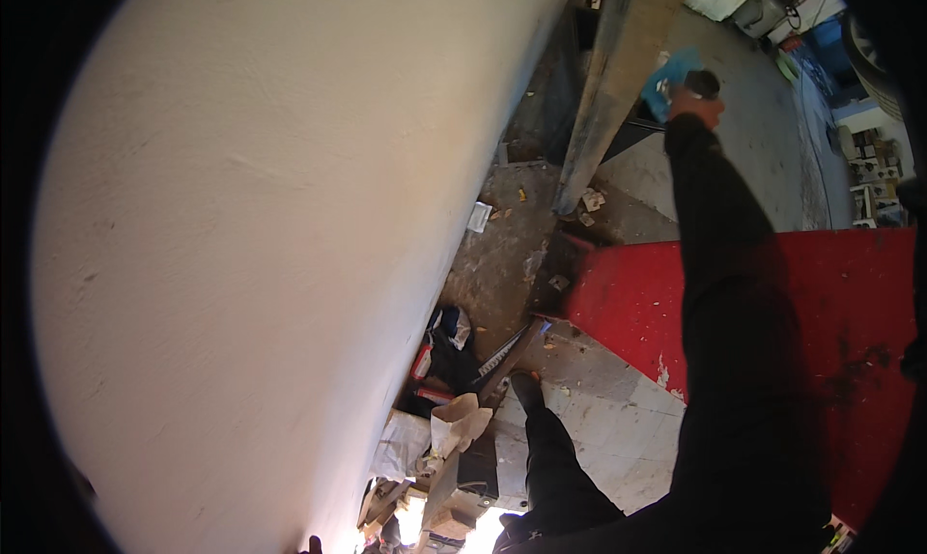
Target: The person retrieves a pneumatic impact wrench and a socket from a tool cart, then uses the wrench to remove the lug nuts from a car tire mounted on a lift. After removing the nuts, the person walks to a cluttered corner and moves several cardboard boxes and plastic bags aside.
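My right arm, in a black sleeve, reaches far out to the upper right. At its end my right hand [699,108] is closed, blurred by motion, beside a pale-blue thing that looks like a crumpled bag or cloth [666,83]. A dark rounded thing [704,83] shows at the same hand; I cannot make out its kind. Under the arm lies a red panel [628,288] with scuffed, chipped paint. Only a small dark fingertip-like shape, perhaps my left hand [314,545], shows at the lower edge against the wall; its fingers are mostly hidden.
A pale wall [261,216] fills the left side. A tall, dirty board or beam [608,95] stands ahead. Litter lies on the grey floor [492,255]. Boxes and a paper bag [458,425] crowd the wall's foot, near my foot [527,388]. A tyre [874,66] stands far right.
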Available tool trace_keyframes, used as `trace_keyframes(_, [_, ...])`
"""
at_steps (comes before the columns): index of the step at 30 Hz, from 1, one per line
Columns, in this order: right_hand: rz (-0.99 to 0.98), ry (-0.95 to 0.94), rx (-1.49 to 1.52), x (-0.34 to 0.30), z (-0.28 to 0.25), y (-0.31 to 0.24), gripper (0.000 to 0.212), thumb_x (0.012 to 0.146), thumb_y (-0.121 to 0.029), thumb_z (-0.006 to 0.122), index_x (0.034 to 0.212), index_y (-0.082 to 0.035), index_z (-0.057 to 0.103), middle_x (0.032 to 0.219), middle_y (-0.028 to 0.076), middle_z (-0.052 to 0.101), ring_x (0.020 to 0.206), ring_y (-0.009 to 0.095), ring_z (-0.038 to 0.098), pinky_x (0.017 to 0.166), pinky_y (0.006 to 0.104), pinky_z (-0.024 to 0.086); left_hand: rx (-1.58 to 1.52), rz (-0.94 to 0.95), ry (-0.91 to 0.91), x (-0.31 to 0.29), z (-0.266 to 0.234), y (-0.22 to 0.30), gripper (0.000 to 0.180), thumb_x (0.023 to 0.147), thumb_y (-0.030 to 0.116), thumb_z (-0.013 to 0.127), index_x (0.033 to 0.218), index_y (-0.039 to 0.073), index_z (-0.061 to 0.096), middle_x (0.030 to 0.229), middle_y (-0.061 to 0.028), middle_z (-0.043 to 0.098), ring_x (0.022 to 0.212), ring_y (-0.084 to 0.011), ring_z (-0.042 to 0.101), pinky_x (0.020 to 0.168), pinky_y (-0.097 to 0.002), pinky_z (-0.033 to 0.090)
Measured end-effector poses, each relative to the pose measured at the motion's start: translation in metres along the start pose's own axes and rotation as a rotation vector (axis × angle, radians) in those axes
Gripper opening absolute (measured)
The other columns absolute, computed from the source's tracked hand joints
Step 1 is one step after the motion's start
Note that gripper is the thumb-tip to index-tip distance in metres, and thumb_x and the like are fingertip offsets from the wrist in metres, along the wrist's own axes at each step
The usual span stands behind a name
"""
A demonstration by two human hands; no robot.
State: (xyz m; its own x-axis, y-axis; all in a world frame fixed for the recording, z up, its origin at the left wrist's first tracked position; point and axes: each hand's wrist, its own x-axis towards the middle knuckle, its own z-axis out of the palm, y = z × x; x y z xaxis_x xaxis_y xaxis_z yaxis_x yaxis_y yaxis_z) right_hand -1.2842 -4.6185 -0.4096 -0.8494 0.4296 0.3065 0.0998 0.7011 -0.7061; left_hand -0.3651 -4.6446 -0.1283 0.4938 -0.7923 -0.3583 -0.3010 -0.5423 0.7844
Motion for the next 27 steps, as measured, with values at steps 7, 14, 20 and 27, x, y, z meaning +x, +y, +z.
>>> trace_keyframes(7, [-0.257, -0.423, -0.439, -0.011, 0.044, 0.046, 0.060, 0.082, -0.051, 0.076, 0.120, -0.004, 0.070, 0.124, 0.019, 0.071, 0.114, 0.038, 0.070, 0.096, 0.0512, 0.056, 0.047, 0.084, 0.197, -0.020, 0.020, 0.009, 0.049, 0.107, 0.056, 0.057, 0.121, 0.010, 0.046, 0.111, -0.0006, 0.055, 0.120, -0.0248, 0.067, 0.090, -0.0423, 0.040])
trace_keyframes(14, [-0.942, -1.122, -1.180, -0.285, -0.043, 0.226, 0.033, 0.093, -0.034, 0.067, 0.112, -0.009, 0.079, 0.114, 0.017, 0.078, 0.109, 0.033, 0.074, 0.092, 0.0447, 0.059, -0.006, 0.084, 0.203, -0.025, 0.026, 0.016, 0.046, 0.107, 0.053, 0.059, 0.118, 0.010, 0.047, 0.106, -0.0004, 0.057, 0.118, -0.0248, 0.067, 0.089, -0.0409, 0.041])
trace_keyframes(20, [-0.760, -1.849, -0.612, -0.481, -0.272, 0.281, 0.030, 0.091, -0.028, 0.070, 0.109, -0.004, 0.072, 0.116, 0.024, 0.073, 0.114, 0.043, 0.069, 0.098, 0.0512, 0.055, -0.066, 0.116, 0.094, -0.026, 0.015, 0.011, 0.038, 0.109, 0.048, 0.058, 0.119, 0.014, 0.048, 0.112, -0.0016, 0.062, 0.115, -0.0257, 0.069, 0.088, -0.0398, 0.042])
trace_keyframes(27, [-1.396, -2.256, -0.758, -0.568, -0.407, 0.277, 0.041, 0.091, -0.034, 0.070, 0.118, -0.004, 0.070, 0.126, 0.023, 0.070, 0.117, 0.040, 0.068, 0.099, 0.0515, 0.056, -0.001, 0.317, -0.222, -0.019, -0.036, -0.013, 0.038, 0.112, 0.037, 0.055, 0.135, 0.008, 0.048, 0.125, -0.0091, 0.064, 0.112, -0.0272, 0.072, 0.090, -0.0359, 0.045])
